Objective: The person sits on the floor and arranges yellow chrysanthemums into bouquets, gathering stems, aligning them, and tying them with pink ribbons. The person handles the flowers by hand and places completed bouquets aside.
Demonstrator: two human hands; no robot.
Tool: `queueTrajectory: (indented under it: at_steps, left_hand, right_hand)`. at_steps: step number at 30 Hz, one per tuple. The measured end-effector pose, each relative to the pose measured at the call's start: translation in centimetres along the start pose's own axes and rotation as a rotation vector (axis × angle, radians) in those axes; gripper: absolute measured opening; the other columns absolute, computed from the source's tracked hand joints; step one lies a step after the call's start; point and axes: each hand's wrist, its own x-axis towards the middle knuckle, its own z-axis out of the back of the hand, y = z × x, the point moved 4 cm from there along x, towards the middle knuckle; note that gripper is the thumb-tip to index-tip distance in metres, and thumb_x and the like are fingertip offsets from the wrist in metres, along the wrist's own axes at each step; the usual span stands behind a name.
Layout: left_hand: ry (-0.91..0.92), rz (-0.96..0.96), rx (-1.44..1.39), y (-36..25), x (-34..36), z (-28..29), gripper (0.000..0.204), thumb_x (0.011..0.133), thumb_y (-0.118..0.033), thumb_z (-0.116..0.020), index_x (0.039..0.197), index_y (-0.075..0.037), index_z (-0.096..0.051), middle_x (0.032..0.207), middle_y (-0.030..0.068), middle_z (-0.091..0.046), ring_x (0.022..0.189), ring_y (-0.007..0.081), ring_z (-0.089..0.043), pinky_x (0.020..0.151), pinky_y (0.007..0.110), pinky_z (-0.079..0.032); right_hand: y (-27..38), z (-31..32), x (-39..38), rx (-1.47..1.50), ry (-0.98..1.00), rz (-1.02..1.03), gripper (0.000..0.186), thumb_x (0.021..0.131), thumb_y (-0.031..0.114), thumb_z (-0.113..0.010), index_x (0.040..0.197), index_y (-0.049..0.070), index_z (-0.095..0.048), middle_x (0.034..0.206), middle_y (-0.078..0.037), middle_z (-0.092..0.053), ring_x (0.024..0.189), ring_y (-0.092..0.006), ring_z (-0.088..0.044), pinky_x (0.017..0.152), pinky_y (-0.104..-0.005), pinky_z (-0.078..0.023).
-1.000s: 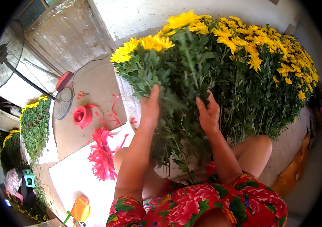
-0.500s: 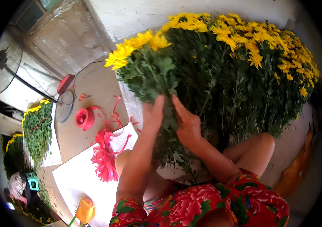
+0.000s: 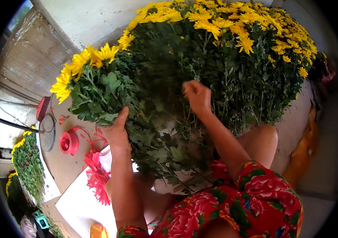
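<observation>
My left hand [image 3: 115, 129] is wrapped round the stems of a bunch of yellow chrysanthemums [image 3: 101, 89], tilted with its blooms toward the upper left. The leafy stem ends hang down over my lap. My right hand [image 3: 198, 97] is in front of a large heap of yellow chrysanthemums [image 3: 240, 71], its fingers curled together. Whatever those fingers hold, if anything, is too blurred to make out. The heap leans against the wall, blooms at the top and stems toward me.
Left of my knee lie a bundle of red ribbon strips [image 3: 96, 176] and a red ribbon roll [image 3: 69, 142]. Red-handled scissors [image 3: 62, 119] rest on the floor beyond. White sheet [image 3: 81, 198] spreads beside me; more tied flowers [image 3: 29, 166] lie far left. An orange-brown piece [image 3: 302, 148] is at right.
My left hand has swung left with the bunch, tilting it further. My right hand has come off the bunch and moved up toward the heap. The view has shifted too.
</observation>
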Motion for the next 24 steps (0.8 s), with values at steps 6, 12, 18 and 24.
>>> queueTrajectory:
  at_steps: [6,12,18,24]
  left_hand:
    - [0.067,0.061,-0.027,-0.4,-0.9,-2.9,0.059,0.079,0.004,-0.078,0.134,-0.001,-0.055,0.124,0.0058,-0.064,0.110,0.0183,-0.061,0.100,0.033,-0.046]
    - [0.079,0.128,-0.063,0.6,-1.1,-2.9,0.059,0.078,0.005,-0.078,0.133,-0.002,-0.055,0.121,0.0053,-0.065,0.107,0.0182,-0.062,0.098,0.033,-0.047]
    - [0.106,0.203,0.022,0.9,-2.0,-3.6,0.053,0.077,0.004,-0.079,0.126,-0.002,-0.060,0.113,0.0044,-0.067,0.101,0.0167,-0.064,0.094,0.032,-0.050]
    - [0.146,0.103,0.016,-0.5,-2.5,-3.5,0.047,0.077,0.002,-0.080,0.120,-0.002,-0.062,0.109,0.0051,-0.069,0.097,0.0161,-0.065,0.091,0.031,-0.050]
  right_hand:
    - [-6.0,3.0,7.5,-0.432,-0.262,-0.163,0.026,0.087,0.027,-0.075,0.099,0.004,-0.072,0.094,-0.015,-0.072,0.086,-0.0310,-0.067,0.074,-0.0465,-0.053]
    - [-5.4,4.1,5.7,-0.142,-0.260,-0.108,0.035,0.087,0.024,-0.075,0.114,0.003,-0.069,0.093,-0.013,-0.072,0.084,-0.0233,-0.067,0.077,-0.0371,-0.052]
    - [-3.1,4.4,2.1,0.268,-0.225,0.076,0.046,0.102,0.012,-0.061,0.145,0.001,-0.047,0.109,-0.001,-0.066,0.098,-0.0078,-0.056,0.084,-0.0301,-0.048]
    - [9.5,2.9,-6.4,0.133,-0.092,0.265,0.040,0.100,0.006,-0.059,0.139,-0.002,-0.053,0.125,-0.012,-0.067,0.112,-0.0188,-0.063,0.093,-0.0304,-0.049]
